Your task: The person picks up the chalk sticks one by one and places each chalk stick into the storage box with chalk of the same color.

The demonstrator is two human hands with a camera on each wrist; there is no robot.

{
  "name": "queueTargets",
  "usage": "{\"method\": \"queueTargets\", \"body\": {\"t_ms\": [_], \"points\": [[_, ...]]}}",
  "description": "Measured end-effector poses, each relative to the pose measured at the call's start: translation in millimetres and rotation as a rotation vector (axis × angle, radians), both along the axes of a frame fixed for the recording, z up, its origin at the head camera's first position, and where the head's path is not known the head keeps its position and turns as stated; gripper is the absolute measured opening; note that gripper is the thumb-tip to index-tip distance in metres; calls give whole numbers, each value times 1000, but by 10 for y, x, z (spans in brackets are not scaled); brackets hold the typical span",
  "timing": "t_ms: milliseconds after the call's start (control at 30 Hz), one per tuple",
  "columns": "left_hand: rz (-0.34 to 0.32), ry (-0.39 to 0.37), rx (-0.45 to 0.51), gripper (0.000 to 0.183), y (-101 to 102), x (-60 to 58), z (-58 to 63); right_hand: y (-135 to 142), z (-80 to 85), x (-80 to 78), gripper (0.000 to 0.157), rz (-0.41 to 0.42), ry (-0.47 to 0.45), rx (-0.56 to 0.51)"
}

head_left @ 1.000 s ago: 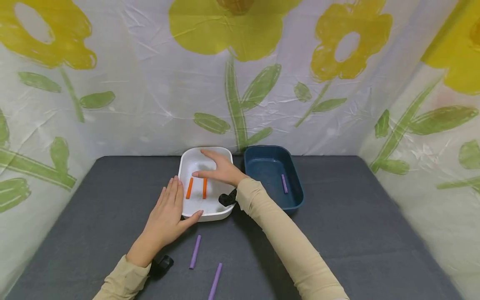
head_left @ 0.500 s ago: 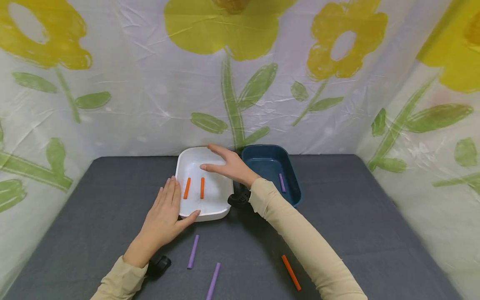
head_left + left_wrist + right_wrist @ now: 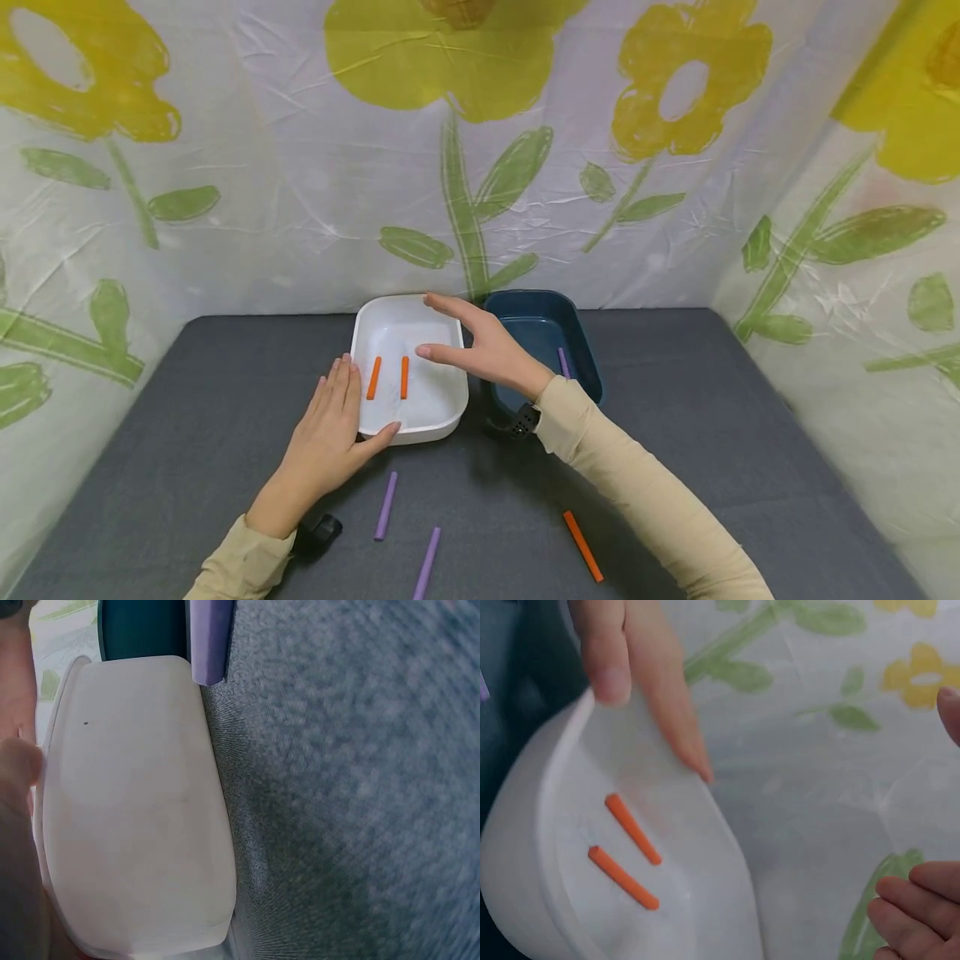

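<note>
My left hand [image 3: 326, 433] lies with straight fingers along the left rim of a white tray [image 3: 435, 400], its thumb at the front corner. Two short orange sticks [image 3: 373, 378] lie side by side in that tray. My right hand [image 3: 491, 346] is over the tray's right side, thumb and fingers spread apart, nothing between them. In the right wrist view its fingers [image 3: 671, 697] are at the white tray's rim. The left wrist view shows the tray's outer front wall [image 3: 142, 802], with the left thumb [image 3: 19, 769] at its rim.
A dark blue tray [image 3: 525, 312] stands right of the white one, holding a purple stick [image 3: 563, 362] partly behind my right wrist. Two purple sticks [image 3: 386, 506] lie on the grey cloth in front, and an orange stick [image 3: 582, 546] lies nearer my right forearm. A flowered curtain [image 3: 300, 208] hangs behind.
My right hand has drawn back to the right across the white tray, fingers still spread. The orange stick by the forearm has come into view. My left hand stays at the rim.
</note>
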State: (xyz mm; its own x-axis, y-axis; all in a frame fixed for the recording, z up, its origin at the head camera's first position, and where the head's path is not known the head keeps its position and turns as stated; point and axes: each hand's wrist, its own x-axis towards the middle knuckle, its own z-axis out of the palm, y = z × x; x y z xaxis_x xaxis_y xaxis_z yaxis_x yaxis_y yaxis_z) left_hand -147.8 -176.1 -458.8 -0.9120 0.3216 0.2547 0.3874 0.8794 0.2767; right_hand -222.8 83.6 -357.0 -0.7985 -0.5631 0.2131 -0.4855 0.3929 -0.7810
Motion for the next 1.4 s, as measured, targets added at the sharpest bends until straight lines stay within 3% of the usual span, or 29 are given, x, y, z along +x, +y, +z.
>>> {"method": "queueTargets", "body": {"t_ms": [433,633,1033,1400], "points": [[1,5,-1,103,-4,4,-10,484,141,435,59,52,-61,-194],[-1,9,0,103,0,-6,4,735,165,611,58,79,-39,-253],[2,-12,11,103,8,1,15,1168,128,899,53,62,-56,-302],[0,-16,13,102,-2,12,18,1486,-53,1074,47,123,-60,-406]]}}
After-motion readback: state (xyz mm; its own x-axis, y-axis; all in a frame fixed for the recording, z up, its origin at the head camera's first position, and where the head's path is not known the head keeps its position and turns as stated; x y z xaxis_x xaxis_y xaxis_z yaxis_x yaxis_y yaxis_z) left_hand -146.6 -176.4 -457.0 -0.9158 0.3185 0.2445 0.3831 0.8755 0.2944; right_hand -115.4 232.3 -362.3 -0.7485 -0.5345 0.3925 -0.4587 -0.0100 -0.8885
